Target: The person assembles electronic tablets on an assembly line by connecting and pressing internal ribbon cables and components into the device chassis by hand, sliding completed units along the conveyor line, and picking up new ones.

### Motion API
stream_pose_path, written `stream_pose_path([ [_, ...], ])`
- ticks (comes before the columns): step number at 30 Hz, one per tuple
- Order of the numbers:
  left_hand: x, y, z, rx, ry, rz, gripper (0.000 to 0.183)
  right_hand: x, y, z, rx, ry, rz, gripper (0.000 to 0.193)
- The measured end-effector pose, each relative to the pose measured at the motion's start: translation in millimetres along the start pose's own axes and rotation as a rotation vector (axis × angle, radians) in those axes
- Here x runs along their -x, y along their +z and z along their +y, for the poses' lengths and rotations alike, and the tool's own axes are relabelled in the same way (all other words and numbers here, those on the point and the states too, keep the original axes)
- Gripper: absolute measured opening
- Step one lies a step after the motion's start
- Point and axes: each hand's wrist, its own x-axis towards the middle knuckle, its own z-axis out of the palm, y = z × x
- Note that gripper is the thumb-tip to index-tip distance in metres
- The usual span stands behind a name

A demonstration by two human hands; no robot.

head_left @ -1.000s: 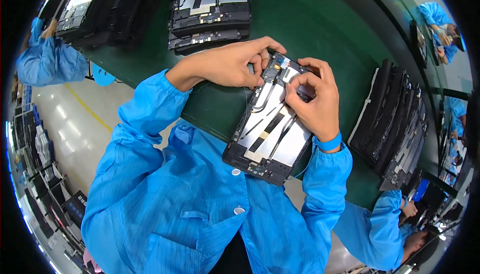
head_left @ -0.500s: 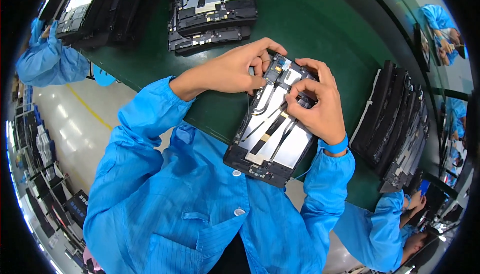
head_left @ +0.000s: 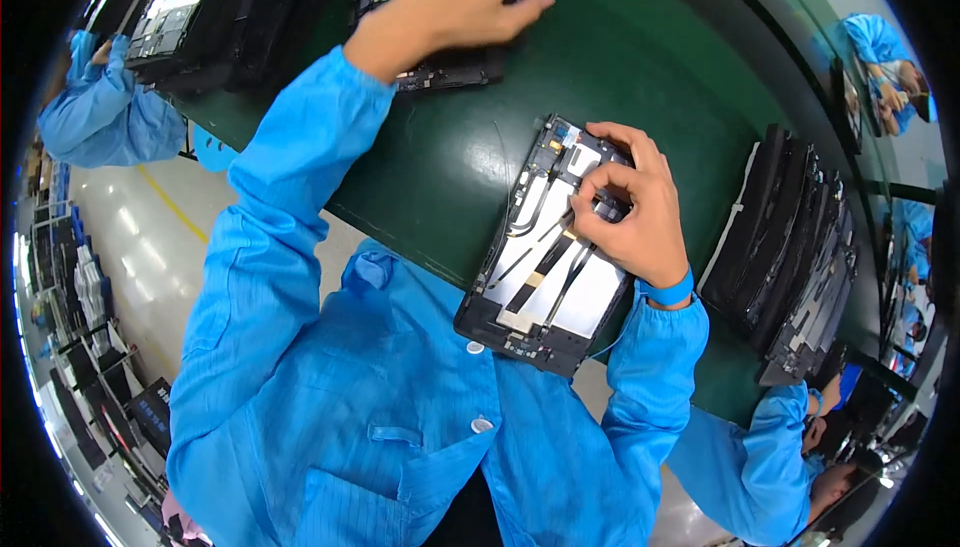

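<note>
An opened tablet (head_left: 560, 287) lies tilted at the near edge of the green table, its black frame, silver-white inner plates and dark ribbon cables exposed. Over it, my right hand (head_left: 640, 212) pinches thumb and index finger together above the cables, while its other fingers rest along the upper right side. Whatever sits in that pinch is too small to name. My left hand (head_left: 455, 7) is away from the tablet, thumb and fingers spread, above a stack of similar opened tablets (head_left: 455, 72) at the far side. The hand hides much of that stack.
More black tablet units stand in a row (head_left: 785, 247) on the right and in a pile (head_left: 200, 17) at the far left. A thin wire (head_left: 503, 147) curves beside the tablet. Co-workers in blue sleeves (head_left: 115, 117) sit around the green table (head_left: 640, 57).
My left hand has let go of the tablet's upper left edge and moved far and left over the stack, fingers spreading. My right hand keeps its pinch; the tablet has barely shifted.
</note>
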Motion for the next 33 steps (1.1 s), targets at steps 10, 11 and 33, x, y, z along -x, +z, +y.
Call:
stream_pose_path([
  [10,68.9,40.4,-28.9,-0.182,-0.088,-0.001,0.030,2.5,1.7,0.6,0.050,-0.074,0.025,0.011],
  [11,76.2,37.6,-26.2,-0.103,-0.149,-0.098,0.034,3.1,2.0,0.7,0.012,-0.046,0.028,0.011],
  [33,137.1,6.9,114.1,0.642,-0.151,-0.026,0.024,1.8,4.3,-1.3,0.031,-0.068,0.021,0.011],
])
